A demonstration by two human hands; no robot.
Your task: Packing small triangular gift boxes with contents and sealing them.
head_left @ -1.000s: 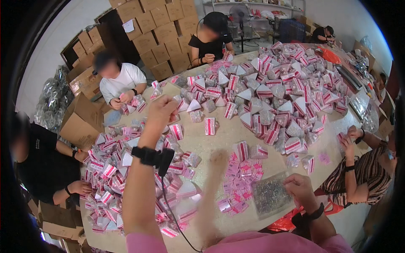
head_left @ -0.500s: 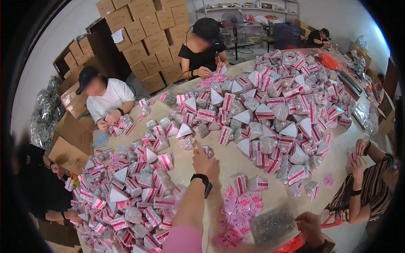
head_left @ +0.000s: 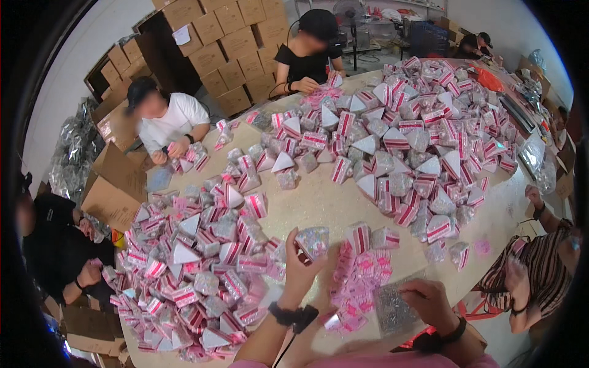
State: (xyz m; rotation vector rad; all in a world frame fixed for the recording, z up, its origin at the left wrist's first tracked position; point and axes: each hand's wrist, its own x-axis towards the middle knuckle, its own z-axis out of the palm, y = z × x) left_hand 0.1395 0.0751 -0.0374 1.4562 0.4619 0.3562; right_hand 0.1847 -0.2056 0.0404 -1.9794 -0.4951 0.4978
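Note:
My left hand (head_left: 300,262) is closed around a wedge-shaped package (head_left: 313,241) in shiny clear wrap, lifted in front of me over the pale table. Its fingers wrap the package's left and lower sides. At the lower right, my right hand (head_left: 429,305) has its fingers drawn together over a flat clear bag (head_left: 394,311) of small silvery pieces. Whatever those fingertips hold is too small to make out. Pink printed cards (head_left: 359,279) lie between the hands, left of the bag. Two wrapped packages (head_left: 359,238) with pink and white bands stand just behind the cards.
Similar packages form a large heap (head_left: 423,147) at the far right and another (head_left: 196,270) at the left of the table (head_left: 307,205). Several people sit or stand around it. Cardboard boxes (head_left: 233,55) are stacked behind; an open carton (head_left: 116,190) stands at the left.
My left hand, which was reaching to a package at the table's middle, has come back toward me with it. My right hand has moved left over the clear bag. The view has shifted slightly.

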